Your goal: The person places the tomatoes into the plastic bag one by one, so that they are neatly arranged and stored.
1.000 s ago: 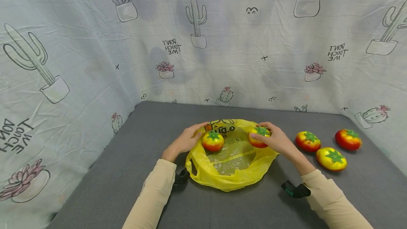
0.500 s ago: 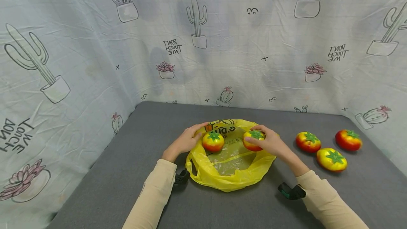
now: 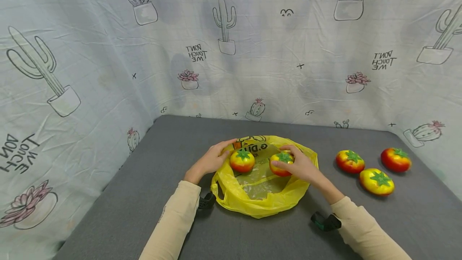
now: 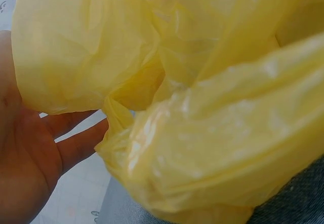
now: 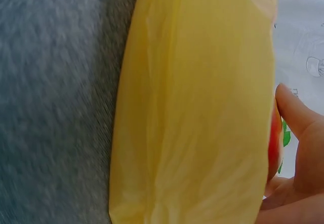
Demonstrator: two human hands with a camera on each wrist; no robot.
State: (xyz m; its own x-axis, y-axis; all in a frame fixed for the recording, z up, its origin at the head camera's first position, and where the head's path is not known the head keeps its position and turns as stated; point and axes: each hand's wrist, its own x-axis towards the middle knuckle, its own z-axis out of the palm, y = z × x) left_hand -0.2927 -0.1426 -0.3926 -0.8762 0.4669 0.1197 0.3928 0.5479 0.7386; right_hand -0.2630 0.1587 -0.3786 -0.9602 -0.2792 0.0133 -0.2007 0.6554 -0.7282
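A yellow plastic bag (image 3: 252, 204) lies with its mouth spread upward on the grey table. My left hand (image 3: 210, 160) holds its left rim, thumb inside and fingers along the outside; in the left wrist view, crumpled yellow plastic (image 4: 187, 148) covers part of that hand. Inside, near my left thumb, sits a red and yellow toy tomato (image 3: 242, 161) with a green leafy top. My right hand (image 3: 301, 165) grips a second toy tomato (image 3: 279, 169) over the bag's opening, reaching across the right rim. In the right wrist view, the bag's wall (image 5: 212, 102) hides most of that tomato.
To the right of the bag, three more toy tomatoes (image 3: 350, 161) lie on the table (image 3: 144, 196). A white curtain (image 3: 274, 67) with cactus drawings hangs behind the table's far edge and at the sides. Black straps (image 3: 326, 222) sit at both wrists.
My right hand has moved left with its toy tomato, from the bag's right rim toward the middle of the opening. The left hand and the other tomatoes have stayed in place.
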